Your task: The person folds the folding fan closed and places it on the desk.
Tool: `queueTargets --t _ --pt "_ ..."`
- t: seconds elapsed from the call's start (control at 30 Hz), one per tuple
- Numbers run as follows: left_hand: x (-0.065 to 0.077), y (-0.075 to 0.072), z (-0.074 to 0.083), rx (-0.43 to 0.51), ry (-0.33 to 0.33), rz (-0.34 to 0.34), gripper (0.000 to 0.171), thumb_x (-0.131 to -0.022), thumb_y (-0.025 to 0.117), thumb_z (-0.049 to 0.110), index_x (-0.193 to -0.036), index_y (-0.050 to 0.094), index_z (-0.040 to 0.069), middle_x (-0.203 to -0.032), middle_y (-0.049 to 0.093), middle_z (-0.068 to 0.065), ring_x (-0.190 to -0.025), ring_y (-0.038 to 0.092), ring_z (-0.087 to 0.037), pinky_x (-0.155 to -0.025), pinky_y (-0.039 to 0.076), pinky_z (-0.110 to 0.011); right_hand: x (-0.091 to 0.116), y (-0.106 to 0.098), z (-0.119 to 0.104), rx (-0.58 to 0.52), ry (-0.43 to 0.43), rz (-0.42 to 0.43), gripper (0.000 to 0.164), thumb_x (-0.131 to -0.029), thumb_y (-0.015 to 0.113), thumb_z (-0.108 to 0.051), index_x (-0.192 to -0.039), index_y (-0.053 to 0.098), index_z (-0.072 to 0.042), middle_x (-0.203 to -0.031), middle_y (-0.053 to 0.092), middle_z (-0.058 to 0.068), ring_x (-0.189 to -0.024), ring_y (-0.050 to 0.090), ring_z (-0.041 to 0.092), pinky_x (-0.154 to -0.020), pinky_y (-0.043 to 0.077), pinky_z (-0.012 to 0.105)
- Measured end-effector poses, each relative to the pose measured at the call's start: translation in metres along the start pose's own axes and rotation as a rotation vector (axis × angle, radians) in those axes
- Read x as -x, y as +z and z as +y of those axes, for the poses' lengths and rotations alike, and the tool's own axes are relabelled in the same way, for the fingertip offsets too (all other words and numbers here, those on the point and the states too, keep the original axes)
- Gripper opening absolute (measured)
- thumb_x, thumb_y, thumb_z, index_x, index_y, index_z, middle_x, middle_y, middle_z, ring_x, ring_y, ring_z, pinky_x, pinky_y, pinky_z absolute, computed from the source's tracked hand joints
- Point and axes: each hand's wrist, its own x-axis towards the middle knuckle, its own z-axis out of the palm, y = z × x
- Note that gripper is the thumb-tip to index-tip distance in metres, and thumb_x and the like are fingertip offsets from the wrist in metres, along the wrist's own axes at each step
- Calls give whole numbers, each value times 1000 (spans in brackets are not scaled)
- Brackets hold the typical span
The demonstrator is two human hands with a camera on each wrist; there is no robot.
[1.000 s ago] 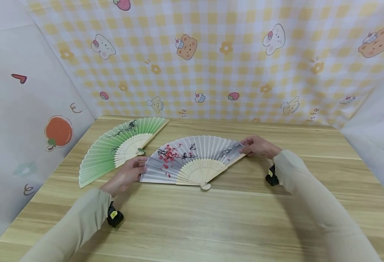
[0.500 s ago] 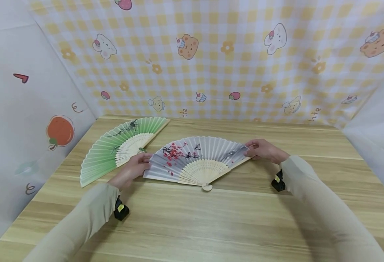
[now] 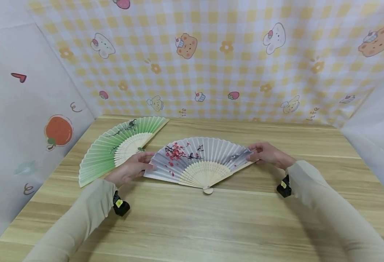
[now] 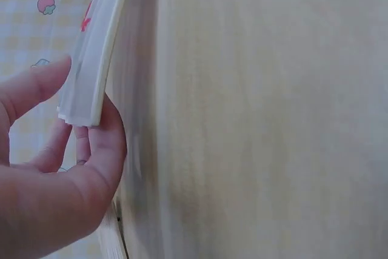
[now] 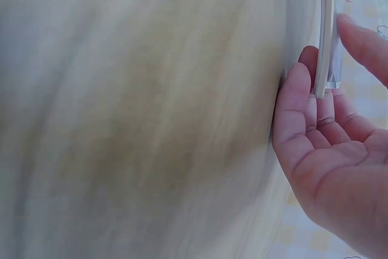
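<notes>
A spread folding fan [image 3: 208, 153], grey with red blossoms and dark birds, lies across the middle of the head view, its pale ribs meeting at a rounded pivot nearest the person. My left hand [image 3: 131, 168] pinches its left end. In the left wrist view the thumb [image 4: 42, 86] is on the printed face and the fingers curl beneath the end rib. At the opposite end, my right hand [image 3: 270, 154] holds the fan likewise. The right wrist view has the thumb [image 5: 367, 43] against the face, with fingers [image 5: 294, 95] under the edge.
A second open fan [image 3: 103, 156], green with a dark branch, lies on the wooden table [image 3: 218, 225] at the back left, partly behind my left hand. A yellow checked cloth [image 3: 211, 72] hangs behind the table, and a white sheet [image 3: 24, 109] borders its left side.
The grey fan has shifted slightly right and toward the person, both hands moving with it. My right hand has moved furthest right. The green fan stays in place.
</notes>
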Motion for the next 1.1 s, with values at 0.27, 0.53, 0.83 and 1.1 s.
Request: queueTargets --t 0.27,0.53,0.83,1.1 --pt "0 -3 -4 -24 32 -34 59 -82 59 1 -134 30 2 -117 47 -14 -82 53 -11 -65 46 -21 13 0 2 -3 19 -13 54 -82 63 -15 -123 39 12 -93 55 8 -80 55 13 -73 50 27" --pt "0 -1 -3 -49 33 5 60 -81 60 1 -134 31 2 -119 47 -16 -81 53 -10 -65 46 -21 20 1 3 -21 12 -14 45 -87 58 -19 -117 43 11 -94 55 5 -81 52 10 -73 50 26" --pt "2 -1 -4 -44 73 -3 60 -78 66 7 -131 37 3 -113 52 -14 -78 53 -9 -59 42 -17 26 3 3 -76 -9 -11 40 -86 58 -19 -111 44 8 -93 52 6 -81 51 10 -74 50 28" --pt "5 0 -7 -51 59 8 62 -79 64 7 -134 34 3 -113 51 -12 -73 52 -7 -56 42 -17 30 6 3 -176 -69 -71 40 -83 62 -16 -109 43 6 -92 53 8 -80 56 15 -73 52 31"
